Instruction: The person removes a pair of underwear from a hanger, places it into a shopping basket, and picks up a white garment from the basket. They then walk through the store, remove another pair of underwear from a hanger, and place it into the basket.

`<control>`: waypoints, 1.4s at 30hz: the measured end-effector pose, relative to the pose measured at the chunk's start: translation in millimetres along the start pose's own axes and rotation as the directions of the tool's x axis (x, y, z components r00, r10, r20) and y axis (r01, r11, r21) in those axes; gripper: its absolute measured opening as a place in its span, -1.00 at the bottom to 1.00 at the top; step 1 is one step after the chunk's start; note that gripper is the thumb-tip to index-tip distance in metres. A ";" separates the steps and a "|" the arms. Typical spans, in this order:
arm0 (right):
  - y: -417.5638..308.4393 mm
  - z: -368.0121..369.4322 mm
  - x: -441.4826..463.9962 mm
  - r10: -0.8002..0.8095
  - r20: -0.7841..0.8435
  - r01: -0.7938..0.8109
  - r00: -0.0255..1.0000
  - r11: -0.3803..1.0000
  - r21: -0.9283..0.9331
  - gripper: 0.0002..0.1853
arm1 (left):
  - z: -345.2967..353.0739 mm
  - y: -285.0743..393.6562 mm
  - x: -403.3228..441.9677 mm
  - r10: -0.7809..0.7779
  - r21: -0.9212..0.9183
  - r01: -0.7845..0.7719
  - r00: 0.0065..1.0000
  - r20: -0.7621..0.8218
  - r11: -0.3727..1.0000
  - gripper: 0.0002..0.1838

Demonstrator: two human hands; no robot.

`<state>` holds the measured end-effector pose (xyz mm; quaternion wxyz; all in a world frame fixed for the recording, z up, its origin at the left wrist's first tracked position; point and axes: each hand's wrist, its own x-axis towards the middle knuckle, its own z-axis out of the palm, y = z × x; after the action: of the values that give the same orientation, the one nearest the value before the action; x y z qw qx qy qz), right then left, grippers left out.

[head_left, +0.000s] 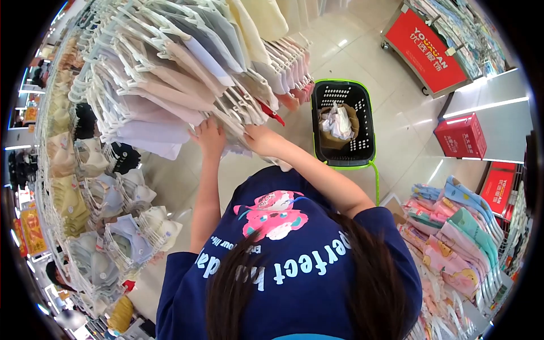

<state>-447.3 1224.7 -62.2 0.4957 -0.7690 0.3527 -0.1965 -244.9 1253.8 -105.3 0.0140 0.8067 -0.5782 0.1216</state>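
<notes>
A dense row of pale garments point(164, 85) on white plastic hangers hangs in front of me, in white, beige, lilac and grey. My left hand point(209, 136) touches the lower edges of the beige and lilac pieces, its fingers spread. Just to its right, my right hand point(260, 140) is closed on the edge of a beige garment point(230, 120), and its fingertips are partly hidden by the cloth. Beside the right hand hang more hangers with whitish pieces point(249, 107) and a red strip point(272, 113).
A black basket point(369, 122) with a green rim stands on the tiled floor, holding bundled cloth point(338, 122). Bras point(105, 198) hang on a rack at left. A red-fronted bin point(425, 51), a red box point(462, 136) and colourful folded clothes point(453, 243) are at right.
</notes>
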 end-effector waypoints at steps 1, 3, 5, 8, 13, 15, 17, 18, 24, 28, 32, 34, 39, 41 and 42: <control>-0.5 4.6 9.2 0.023 0.003 -0.023 1.000 0.999 0.022 -0.73 | -0.6 0.1 -0.5 0.009 -0.021 -0.010 1.000 -0.025 1.000 -0.49; -0.7 17.4 24.2 0.049 -0.023 -0.048 0.999 0.997 0.062 -0.74 | -2.5 0.4 -2.1 0.024 -0.063 -0.029 0.997 -0.072 0.998 -0.46; 1.0 31.2 41.3 0.047 -0.090 -0.039 0.995 0.995 0.094 -0.74 | -6.9 1.0 -2.0 0.024 -0.060 -0.027 0.999 -0.046 0.998 -0.44; 4.0 41.1 63.2 0.067 -0.163 -0.048 0.984 0.992 0.114 -0.78 | -8.0 -0.9 -0.2 0.039 -0.068 -0.041 0.999 -0.033 0.997 -0.42; 6.7 37.9 92.3 0.048 -0.153 -0.049 0.987 0.999 -0.003 -0.77 | -15.7 -1.3 1.1 0.097 -0.011 -0.097 0.995 0.015 0.995 -0.41; 1.0 35.3 103.1 0.028 -0.156 -0.041 0.987 0.996 -0.079 -0.72 | -18.5 -0.6 1.7 0.112 -0.031 -0.111 0.993 0.045 0.993 -0.40; -3.4 34.5 114.0 0.004 -0.176 -0.025 0.984 0.993 -0.118 -0.73 | -21.2 -1.6 3.5 0.108 -0.051 -0.105 0.992 0.068 0.993 -0.40; -7.4 33.0 119.7 -0.011 -0.183 -0.014 0.983 0.990 -0.139 -0.74 | -20.0 -1.6 3.4 0.100 -0.064 -0.096 0.992 0.077 0.993 -0.39; 38.8 79.8 185.2 -0.532 -0.308 0.393 0.788 0.821 -0.414 -0.66 | -23.4 1.0 -0.2 0.076 -0.103 -0.063 0.989 0.129 0.993 -0.36; 63.9 87.0 192.8 -0.303 -0.004 0.255 0.953 0.810 -0.528 -0.69 | -21.1 -2.4 -3.0 0.102 -0.149 -0.092 0.993 0.065 0.985 -0.33; 49.6 79.6 198.0 -0.227 0.022 0.210 0.974 0.855 -0.474 -0.66 | -21.7 -4.4 -7.4 0.107 -0.187 -0.106 0.994 -0.003 0.977 -0.32; 41.9 78.0 201.7 -0.196 0.030 0.187 0.980 0.868 -0.460 -0.64 | -26.3 -5.7 -9.1 0.095 -0.246 -0.086 0.995 0.027 0.965 -0.31; 20.9 73.0 220.2 -0.119 0.053 0.130 0.991 0.897 -0.423 -0.59 | -33.4 -13.6 -20.5 0.125 -0.333 -0.114 0.992 0.014 0.936 -0.30; 19.7 73.1 215.8 -0.099 0.045 0.109 0.994 0.910 -0.400 -0.57 | -36.9 -17.9 -29.4 0.164 -0.319 -0.183 0.983 -0.085 0.930 -0.27; 21.7 73.5 210.0 -0.093 0.034 0.099 0.995 0.917 -0.386 -0.56 | -40.2 -20.6 -34.9 0.187 -0.309 -0.221 0.973 -0.135 0.925 -0.26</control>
<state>-265.4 1110.1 -123.5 0.3265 -0.8695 0.3427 -0.1411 -243.4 1299.7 -71.2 0.1624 0.7216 -0.6695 0.0681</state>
